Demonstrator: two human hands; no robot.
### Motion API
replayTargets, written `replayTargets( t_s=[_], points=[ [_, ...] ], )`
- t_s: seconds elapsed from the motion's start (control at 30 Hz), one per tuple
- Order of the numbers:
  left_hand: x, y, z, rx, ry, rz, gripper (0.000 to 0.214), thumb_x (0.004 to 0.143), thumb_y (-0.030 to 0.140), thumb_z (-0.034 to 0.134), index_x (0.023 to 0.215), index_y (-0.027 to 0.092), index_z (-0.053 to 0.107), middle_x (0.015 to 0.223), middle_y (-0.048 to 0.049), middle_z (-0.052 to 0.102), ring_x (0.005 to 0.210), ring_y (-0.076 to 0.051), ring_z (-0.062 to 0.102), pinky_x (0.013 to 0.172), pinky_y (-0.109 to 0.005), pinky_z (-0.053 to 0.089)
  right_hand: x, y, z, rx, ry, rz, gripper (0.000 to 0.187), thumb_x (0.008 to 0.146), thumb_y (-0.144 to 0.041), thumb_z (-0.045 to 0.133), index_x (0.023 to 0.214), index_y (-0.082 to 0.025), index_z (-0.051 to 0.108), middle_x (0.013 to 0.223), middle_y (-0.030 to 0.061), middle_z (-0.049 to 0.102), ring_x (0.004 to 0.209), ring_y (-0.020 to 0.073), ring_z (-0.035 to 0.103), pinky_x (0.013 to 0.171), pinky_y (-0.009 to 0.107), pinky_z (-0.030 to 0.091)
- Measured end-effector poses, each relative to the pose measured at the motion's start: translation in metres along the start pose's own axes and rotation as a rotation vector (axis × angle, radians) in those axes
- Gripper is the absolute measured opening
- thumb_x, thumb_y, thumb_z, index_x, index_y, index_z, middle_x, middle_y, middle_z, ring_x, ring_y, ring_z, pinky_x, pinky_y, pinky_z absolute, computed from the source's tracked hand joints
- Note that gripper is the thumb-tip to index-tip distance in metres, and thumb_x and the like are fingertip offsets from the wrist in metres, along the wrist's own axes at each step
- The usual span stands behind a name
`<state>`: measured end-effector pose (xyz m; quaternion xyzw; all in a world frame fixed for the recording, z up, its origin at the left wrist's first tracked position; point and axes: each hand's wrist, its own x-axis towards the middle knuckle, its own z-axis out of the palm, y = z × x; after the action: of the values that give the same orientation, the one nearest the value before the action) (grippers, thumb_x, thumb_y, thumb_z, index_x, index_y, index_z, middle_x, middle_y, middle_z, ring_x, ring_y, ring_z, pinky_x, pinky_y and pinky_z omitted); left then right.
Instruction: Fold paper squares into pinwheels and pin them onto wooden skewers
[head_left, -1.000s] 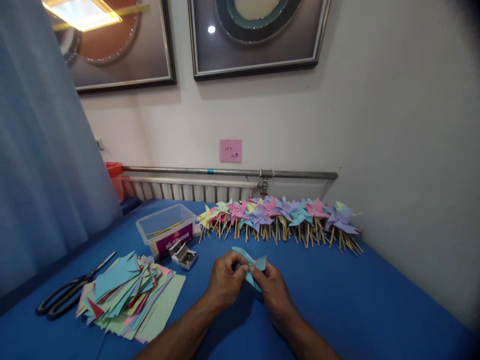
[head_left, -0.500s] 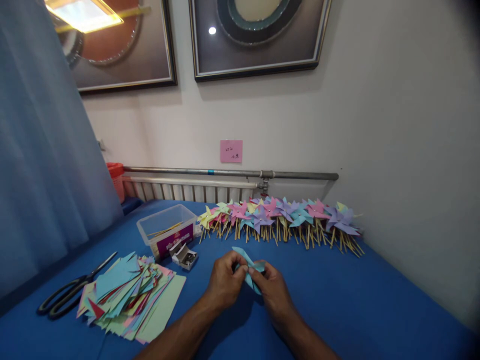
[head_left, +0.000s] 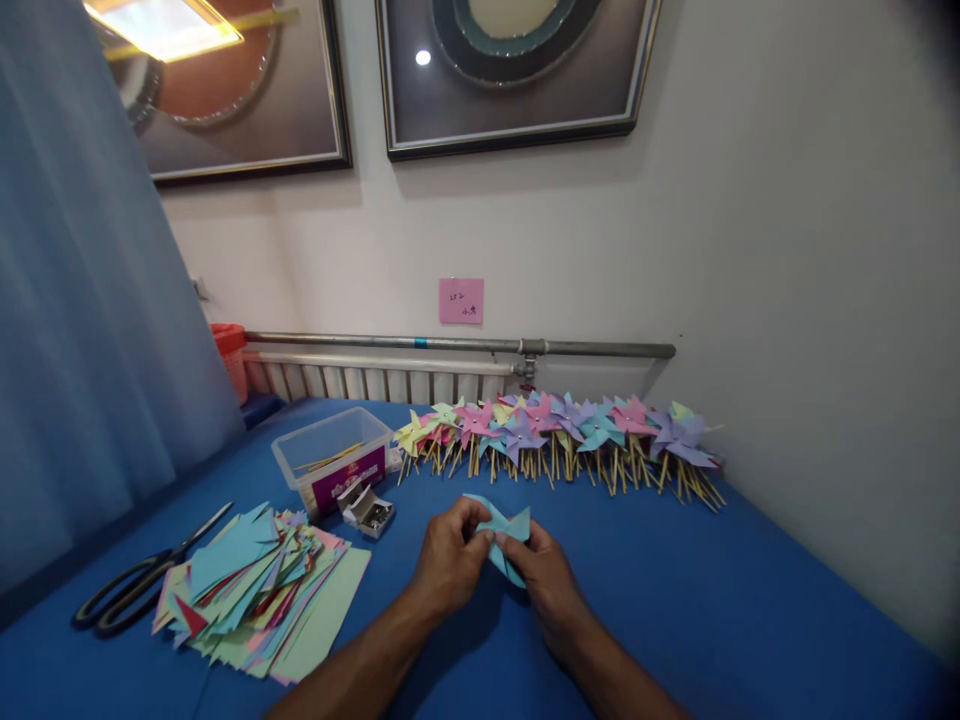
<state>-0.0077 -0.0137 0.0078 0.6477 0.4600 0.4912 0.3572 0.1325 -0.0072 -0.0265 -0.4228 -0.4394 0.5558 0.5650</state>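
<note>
Between my hands is a light blue paper pinwheel [head_left: 504, 528], its blades folded in toward the middle, with no stick visible on it. My left hand [head_left: 454, 556] pinches its left side between thumb and fingers. From the right, my right hand [head_left: 541, 570] grips the paper, its thumb pressed near the centre. Both thumbs almost meet there, and the fingertips behind the paper are hidden. Beyond my hands lies a long row of finished pinwheels [head_left: 523, 436] in several colours on thin wooden sticks.
At left, a pile of cut coloured paper [head_left: 255, 590] lies beside black-handled scissors [head_left: 142, 585]. Behind it stand a clear plastic box [head_left: 330, 460] holding thin sticks and a small open carton [head_left: 367, 512] of metal pins. A blue curtain [head_left: 97, 300] hangs along the left edge.
One blade of the blue pinwheel on the right now stands up in a point, where it lay flatter before. My hands have barely shifted.
</note>
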Motion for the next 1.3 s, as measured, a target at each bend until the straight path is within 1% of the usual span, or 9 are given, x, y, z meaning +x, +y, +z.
replayTargets(
  t_s=[0.13, 0.27, 0.43, 0.6, 0.8, 1.0, 1.1, 1.23, 1.3],
  points=[
    [0.000, 0.001, -0.002, -0.037, -0.021, 0.005, 0.009, 0.079, 0.020, 0.058, 0.087, 0.018, 0.062, 0.070, 0.0032, 0.058, 0.066, -0.012, 0.052, 0.065, -0.023, 0.041, 0.001, -0.001, -0.001, 0.021, 0.026, -0.012, 0.043, 0.063, -0.044, 0.081, 0.095, -0.017, 0.072, 0.079, 0.0040, 0.074, 0.065, 0.0188, 0.063, 0.060, 0.028, 0.048],
    [0.002, -0.003, -0.002, -0.069, 0.006, -0.014, 0.007, 0.078, 0.019, 0.058, 0.085, 0.017, 0.061, 0.074, 0.0015, 0.061, 0.068, -0.012, 0.053, 0.067, -0.023, 0.042, 0.000, -0.004, -0.002, 0.019, 0.022, -0.012, 0.038, 0.067, -0.041, 0.078, 0.095, -0.016, 0.071, 0.078, 0.0040, 0.074, 0.065, 0.0186, 0.062, 0.062, 0.028, 0.049],
    [0.004, -0.009, 0.001, -0.069, -0.016, -0.038, 0.008, 0.077, 0.018, 0.057, 0.083, 0.017, 0.061, 0.071, 0.0026, 0.058, 0.066, -0.012, 0.050, 0.066, -0.023, 0.041, 0.001, -0.004, -0.003, 0.019, -0.008, -0.013, 0.042, 0.066, -0.040, 0.080, 0.099, -0.016, 0.072, 0.083, 0.0049, 0.076, 0.071, 0.0207, 0.066, 0.068, 0.030, 0.050],
    [0.002, -0.007, 0.001, -0.029, -0.025, -0.032, 0.005, 0.077, 0.019, 0.057, 0.081, 0.017, 0.060, 0.067, 0.0046, 0.054, 0.063, -0.011, 0.047, 0.064, -0.023, 0.039, 0.000, -0.005, -0.002, 0.033, -0.002, -0.011, 0.043, 0.066, -0.042, 0.080, 0.099, -0.017, 0.073, 0.088, 0.0058, 0.077, 0.074, 0.0218, 0.067, 0.070, 0.030, 0.050],
    [0.003, -0.008, -0.002, -0.032, -0.010, -0.042, 0.006, 0.078, 0.023, 0.057, 0.080, 0.018, 0.060, 0.067, 0.0046, 0.054, 0.063, -0.011, 0.048, 0.062, -0.022, 0.038, -0.002, -0.008, -0.003, 0.036, 0.020, -0.012, 0.038, 0.067, -0.041, 0.080, 0.095, -0.017, 0.073, 0.081, 0.0037, 0.076, 0.069, 0.0202, 0.066, 0.068, 0.029, 0.050],
    [0.005, -0.006, -0.004, -0.020, -0.001, -0.068, 0.011, 0.081, 0.025, 0.054, 0.082, 0.017, 0.061, 0.067, 0.0035, 0.056, 0.063, -0.011, 0.050, 0.061, -0.023, 0.039, 0.005, 0.000, -0.005, 0.034, 0.048, 0.004, 0.041, 0.062, -0.043, 0.083, 0.092, -0.016, 0.074, 0.076, 0.0045, 0.076, 0.065, 0.0211, 0.066, 0.063, 0.030, 0.051],
    [0.005, -0.002, -0.006, 0.005, 0.012, -0.059, 0.013, 0.082, 0.027, 0.053, 0.081, 0.017, 0.062, 0.068, 0.0029, 0.058, 0.064, -0.012, 0.051, 0.062, -0.023, 0.039, 0.009, 0.004, -0.007, 0.043, 0.053, 0.015, 0.040, 0.062, -0.041, 0.083, 0.092, -0.016, 0.074, 0.073, 0.0041, 0.075, 0.066, 0.0216, 0.067, 0.063, 0.030, 0.051],
    [0.006, -0.002, -0.010, 0.078, 0.037, -0.042, 0.018, 0.085, 0.031, 0.051, 0.082, 0.018, 0.063, 0.069, 0.0016, 0.060, 0.067, -0.014, 0.055, 0.065, -0.025, 0.041, 0.010, 0.004, -0.008, 0.089, 0.052, 0.029, 0.039, 0.060, -0.037, 0.084, 0.092, -0.017, 0.074, 0.077, 0.0053, 0.076, 0.071, 0.0236, 0.069, 0.063, 0.030, 0.053],
    [0.008, -0.005, -0.014, 0.128, 0.064, -0.036, 0.020, 0.086, 0.033, 0.050, 0.085, 0.018, 0.065, 0.072, 0.0005, 0.064, 0.070, -0.016, 0.057, 0.067, -0.026, 0.043, 0.007, 0.000, -0.008, 0.103, 0.050, 0.037, 0.038, 0.062, -0.037, 0.083, 0.094, -0.017, 0.073, 0.080, 0.0055, 0.076, 0.070, 0.0227, 0.069, 0.064, 0.031, 0.054]
  ],
)
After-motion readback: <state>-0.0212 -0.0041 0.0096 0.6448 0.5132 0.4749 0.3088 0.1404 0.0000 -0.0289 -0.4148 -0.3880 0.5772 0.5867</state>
